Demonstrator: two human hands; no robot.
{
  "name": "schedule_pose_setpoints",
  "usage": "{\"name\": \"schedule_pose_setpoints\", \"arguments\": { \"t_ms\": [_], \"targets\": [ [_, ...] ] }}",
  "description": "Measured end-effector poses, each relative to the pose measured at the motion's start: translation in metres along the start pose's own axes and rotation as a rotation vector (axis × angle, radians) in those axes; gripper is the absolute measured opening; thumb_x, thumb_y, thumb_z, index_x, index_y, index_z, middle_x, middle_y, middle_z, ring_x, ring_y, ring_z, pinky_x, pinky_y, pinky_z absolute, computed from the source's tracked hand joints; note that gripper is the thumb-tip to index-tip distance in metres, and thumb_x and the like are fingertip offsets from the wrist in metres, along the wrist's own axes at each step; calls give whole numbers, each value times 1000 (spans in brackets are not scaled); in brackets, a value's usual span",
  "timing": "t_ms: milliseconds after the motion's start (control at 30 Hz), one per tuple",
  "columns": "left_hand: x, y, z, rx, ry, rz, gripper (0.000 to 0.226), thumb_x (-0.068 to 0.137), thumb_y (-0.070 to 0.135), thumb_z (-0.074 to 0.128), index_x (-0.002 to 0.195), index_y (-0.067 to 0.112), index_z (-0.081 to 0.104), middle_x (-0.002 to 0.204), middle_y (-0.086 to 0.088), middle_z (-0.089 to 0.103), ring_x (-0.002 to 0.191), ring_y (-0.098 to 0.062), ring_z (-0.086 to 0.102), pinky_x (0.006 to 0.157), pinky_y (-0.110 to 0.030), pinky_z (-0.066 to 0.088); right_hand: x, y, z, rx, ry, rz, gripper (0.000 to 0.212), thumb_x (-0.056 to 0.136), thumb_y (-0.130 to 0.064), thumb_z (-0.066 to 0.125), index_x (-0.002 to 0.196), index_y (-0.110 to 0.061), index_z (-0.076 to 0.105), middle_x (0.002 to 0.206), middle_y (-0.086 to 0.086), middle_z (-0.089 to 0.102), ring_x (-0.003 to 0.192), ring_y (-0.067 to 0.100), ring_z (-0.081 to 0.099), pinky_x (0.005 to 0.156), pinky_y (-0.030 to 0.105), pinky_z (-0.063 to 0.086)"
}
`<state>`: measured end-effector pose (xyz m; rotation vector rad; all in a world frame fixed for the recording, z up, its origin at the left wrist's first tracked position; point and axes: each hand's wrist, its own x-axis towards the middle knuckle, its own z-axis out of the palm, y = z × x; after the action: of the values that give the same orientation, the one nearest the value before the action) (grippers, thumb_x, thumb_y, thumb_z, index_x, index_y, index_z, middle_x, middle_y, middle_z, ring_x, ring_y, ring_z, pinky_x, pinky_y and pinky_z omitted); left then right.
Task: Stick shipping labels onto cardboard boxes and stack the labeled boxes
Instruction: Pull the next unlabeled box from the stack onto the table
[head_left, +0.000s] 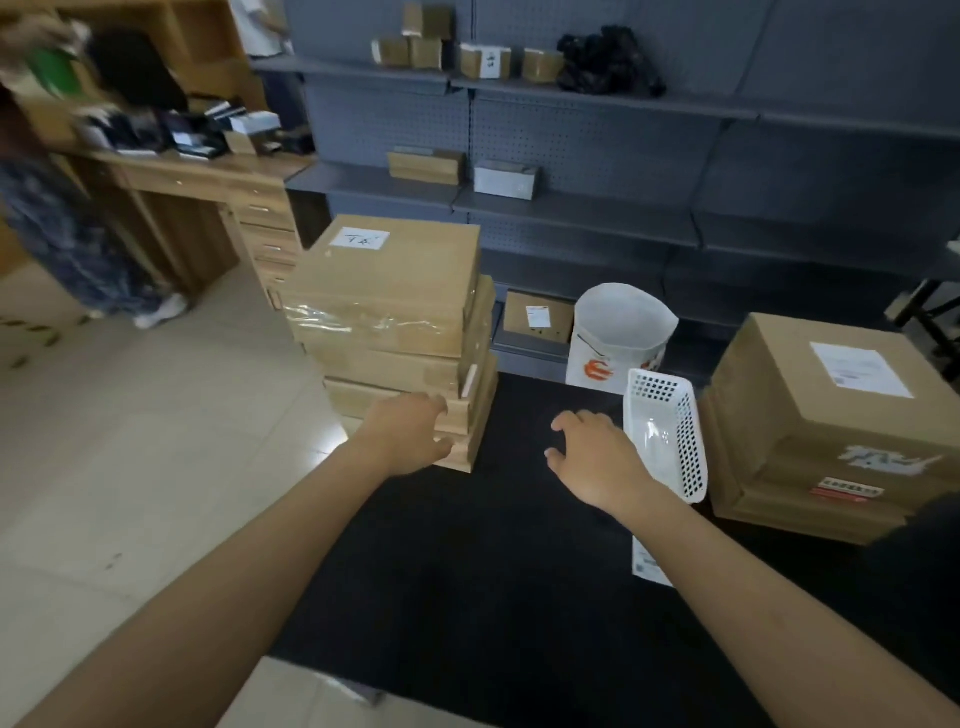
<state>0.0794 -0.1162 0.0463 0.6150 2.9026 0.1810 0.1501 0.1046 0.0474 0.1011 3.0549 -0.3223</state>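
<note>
1. Two bare arms reach forward from the bottom of the frame over a black mat (493, 571) on the floor.
2. Left of centre, the left hand (410, 434) rests against the lower boxes of a stack of cardboard boxes (400, 332), fingers curled at the edge of a box; whether they actually grip it cannot be told.
3. On the top box of that stack, a white label (359, 239) with handwriting sits near the far edge, and clear tape crosses the near side.
4. Just right of centre, the right hand (592, 457) hovers above the mat, fingers loosely spread and holding nothing.
5. Just beside that hand, to its right, a white perforated basket (675, 431) lies on the mat.
6. Below the basket, a printed slip of paper (647, 564) lies on the mat, partly hidden by the right forearm.
7. At the right edge, a second stack of boxes (831, 441) carries a white shipping label (860, 370) on top.
8. Behind the basket stands a white bag (618, 338) with orange print.
9. Grey shelves (597, 208) with small boxes fill the upper frame.
10. At the upper left, a wooden desk (208, 176) stands with another person (62, 234) beside it.
</note>
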Motion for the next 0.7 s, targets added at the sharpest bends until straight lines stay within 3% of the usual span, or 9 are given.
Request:
{"name": "schedule_pose_setpoints", "arguments": {
  "t_ms": [100,433,567,700],
  "targets": [
    [-15,-14,2,-36,-8,-40,51,90,43,54,134,18,46,130,-2,55,117,-22,51,95,-34,42,1,-12,3,-3,-60,-35,44,95,-34,52,135,-19,47,132,5,53,122,24,48,101,38,44],
    [-27,-85,-25,-47,96,-132,44,90,42,52,129,23,49,128,4,56,119,-17,51,95,-33,40,28,-62,-1,-6,-32,-90,36,96,-32,51,128,-15,52,124,6,56,116,24,50,95,38,47],
    [-12,-125,-58,-123,221,-172,42,89,41,57,126,22,53,122,4,59,113,-19,54,93,-33,41,62,-83,-11,18,72,-27,32,96,-30,48,120,-12,56,121,10,59,112,27,53,91,39,48],
    [15,-170,-96,-237,385,-215,36,88,40,57,120,23,56,112,5,63,101,-19,58,82,-34,45,102,-102,-30,242,250,151,28,95,-26,48,114,-8,59,108,11,63,99,29,59,75,33,45]
  ]
}}
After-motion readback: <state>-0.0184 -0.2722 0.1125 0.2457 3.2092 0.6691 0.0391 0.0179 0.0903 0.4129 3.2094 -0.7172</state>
